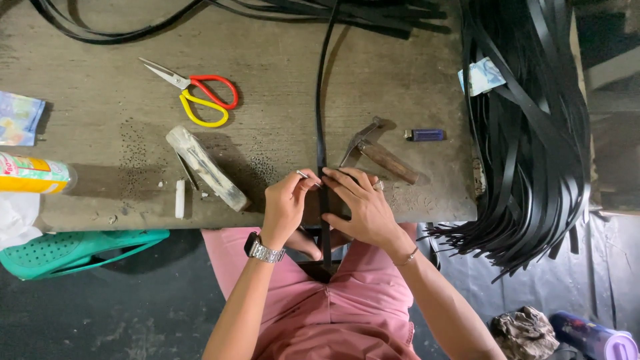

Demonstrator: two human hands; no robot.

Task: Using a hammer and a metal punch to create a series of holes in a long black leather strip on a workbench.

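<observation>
Left hand (285, 203) in a pinching grip on a small metal pin (302, 175), right hand (360, 203) pressed flat, grasping nothing, on the black strap (321, 133) that runs down the tabletop (280, 80) beside a hammer (377, 152), scissors (197, 93) lying well apart.

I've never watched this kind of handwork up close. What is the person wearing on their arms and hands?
Both forearms are bare, with no sleeves or gloves. The left hand has a silver metal-link watch with a dark face at its wrist. The right hand has a thin bracelet and a finger ring.
</observation>
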